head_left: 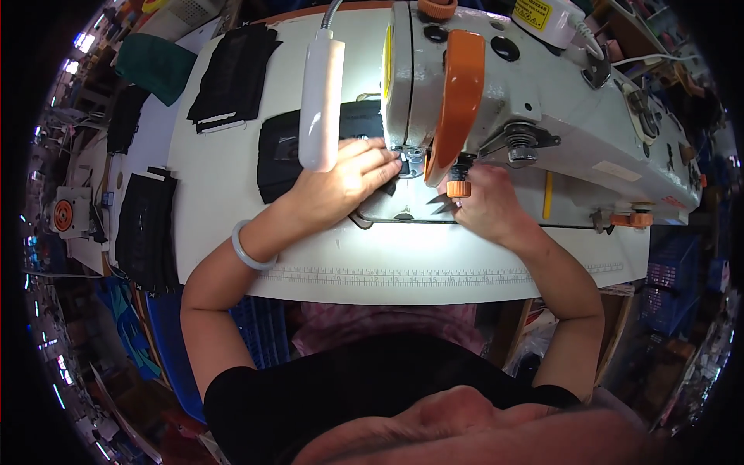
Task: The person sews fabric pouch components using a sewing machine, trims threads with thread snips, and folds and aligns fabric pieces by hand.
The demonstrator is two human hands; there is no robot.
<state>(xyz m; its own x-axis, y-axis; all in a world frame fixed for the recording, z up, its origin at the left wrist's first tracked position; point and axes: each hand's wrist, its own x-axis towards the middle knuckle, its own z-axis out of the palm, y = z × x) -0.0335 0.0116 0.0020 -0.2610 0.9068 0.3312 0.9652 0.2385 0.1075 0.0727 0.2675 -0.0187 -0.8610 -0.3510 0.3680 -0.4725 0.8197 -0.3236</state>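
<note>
Head view: left fisheye camera, head-worn.
The lens is looking steeply down from above, facing the desk (434,260) and sewing machine (573,108) at close range, bending straight edges toward the rim.

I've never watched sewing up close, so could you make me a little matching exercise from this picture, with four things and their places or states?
Things
1. Left hand
2. Right hand
3. Bangle
4. Green cloth

Places or states
A. Closed around a bladed tool, its pointed blades showing
B. Toward the picture's upper left corner
C. Laid on black fabric, left of the orange lever
D. Pale, worn around the forearm near the wrist

Right pairs: 1-C, 2-A, 3-D, 4-B
</note>
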